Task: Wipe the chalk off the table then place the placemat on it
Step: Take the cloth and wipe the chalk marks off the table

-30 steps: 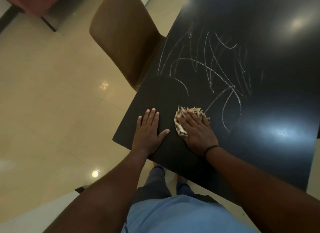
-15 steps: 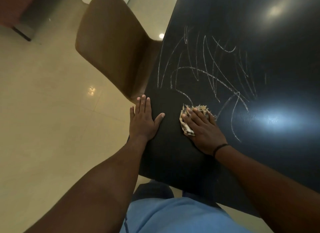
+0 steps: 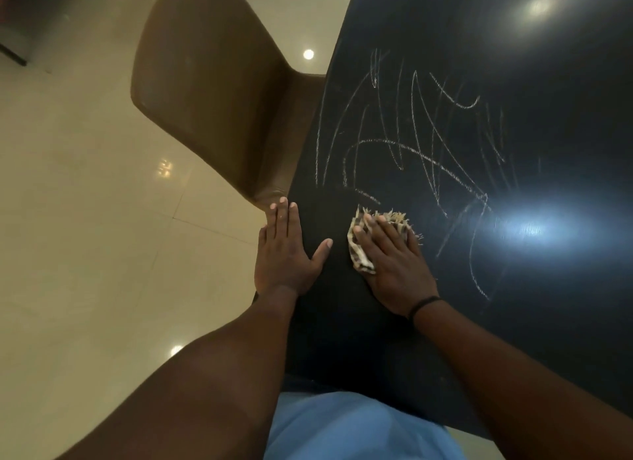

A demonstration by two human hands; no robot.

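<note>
Head view: white chalk marks (image 3: 421, 151), thin crossing strokes, are spread over the black table (image 3: 565, 100), and one striped, frayed cloth (image 3: 361, 254) is pressed flat onto the table just below them by the right hand (image 3: 394, 264), fingers extended over it. The left hand (image 3: 284, 254) is laid flat at the table's left edge, holding nothing. One brown chair (image 3: 219, 93) is tucked against that edge.

Black table (image 3: 513, 322), white chalk scribbles (image 3: 428, 151), fringed striped cloth (image 3: 359, 257) bunched on it
</note>
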